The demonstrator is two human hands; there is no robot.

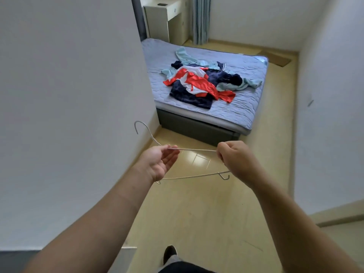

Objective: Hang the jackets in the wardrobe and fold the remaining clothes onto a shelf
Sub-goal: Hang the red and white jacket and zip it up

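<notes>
- Left hand (159,164): held palm up with fingers loosely curled; the upper wire of the hanger is pinched between thumb and fingertips, just beside its neck
- Right hand (234,160): turned knuckles up, fingers curled tight round the opposite shoulder of the same wire; the fingertips themselves are hidden
- Wire hanger (197,149): white and thin, carried roughly level between the two hands above the floor; its hook is seen beyond and to the left of the left fingers; the lower bar is bowed beneath both hands, and a small notch hook is visible just below the right fingers
- Clothes pile (208,75): left unfolded on the bed, well apart from and ahead of both sets of fingers, touched by neither hand
- Red and white garment (199,83): laid crumpled on top of the pile
- Navy garment (189,99): spread under the red one, on the side of the pile nearest the fingers
- Pale blue garments (184,55): strewn along the far and right sides of the pile
- Bed (246,111): covered in grey-blue quilting on a dark base, set against the wall on the left, ahead of the fingers
- Floor (197,213): pale and glossy, seen below the hanger
- Shoe (169,253): dark, seen low, behind the wrists
- Desk (173,10) and curtain (200,20): placed side by side beyond the bed, farthest from the fingers
</notes>
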